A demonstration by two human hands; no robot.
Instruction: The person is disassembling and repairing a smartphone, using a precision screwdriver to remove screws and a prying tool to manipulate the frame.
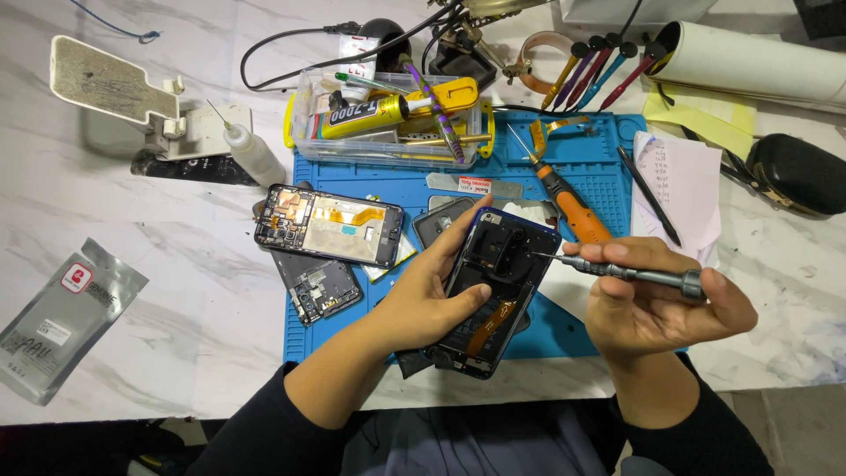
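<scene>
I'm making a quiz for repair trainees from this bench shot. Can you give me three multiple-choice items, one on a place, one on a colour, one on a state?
1. Where does the orange-handled screwdriver lie?
A. On the blue work mat
B. In the clear plastic tray
C. On the floor

2. What colour is the screwdriver in the right hand?
A. Yellow
B. Grey
C. Red

3. What is the state of the phone in the left hand?
A. Sealed in a bag
B. Screen lit
C. Opened, inner parts exposed

Answers: 1 A, it rests on the mat behind the hands. 2 B, its metal shaft is grey. 3 C, an orange flex cable and bare frame show.
</scene>
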